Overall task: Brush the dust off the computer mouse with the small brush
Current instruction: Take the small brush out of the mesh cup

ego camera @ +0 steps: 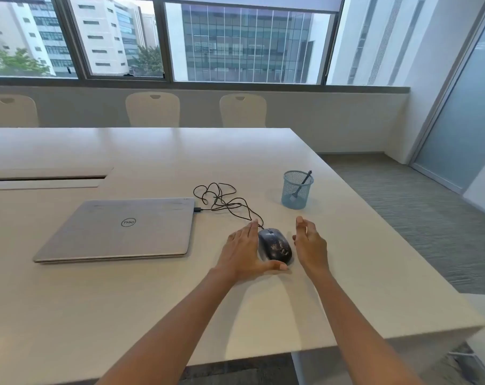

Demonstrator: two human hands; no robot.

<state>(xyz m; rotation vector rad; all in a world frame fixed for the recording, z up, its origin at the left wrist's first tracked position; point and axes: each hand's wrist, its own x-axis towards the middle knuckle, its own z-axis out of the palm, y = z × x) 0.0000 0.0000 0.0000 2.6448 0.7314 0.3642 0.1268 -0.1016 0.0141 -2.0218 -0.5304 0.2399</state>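
Both forearms reach in from the near edge of the bench (pixel 347 273). The left hand (pixel 245 250) lies open and flat beside the mouse (pixel 275 243), its thumb curled round the mouse's near end and touching it or nearly so. The right hand (pixel 310 243) stands open on its edge just right of the mouse, apart from it and holding nothing. Pale dust speckles the dark mouse, which sits between the two hands. Its cable (pixel 224 200) runs far and left in loose loops to a closed laptop (pixel 119 229). The brush (pixel 302 184) leans untouched in a blue mesh cup (pixel 296 190) beyond the right hand. The cup looks light and could tip if the brush is dragged out sideways. Lifting or sliding the mouse could snag the cable, and brushing leftward could sweep dust onto the laptop.
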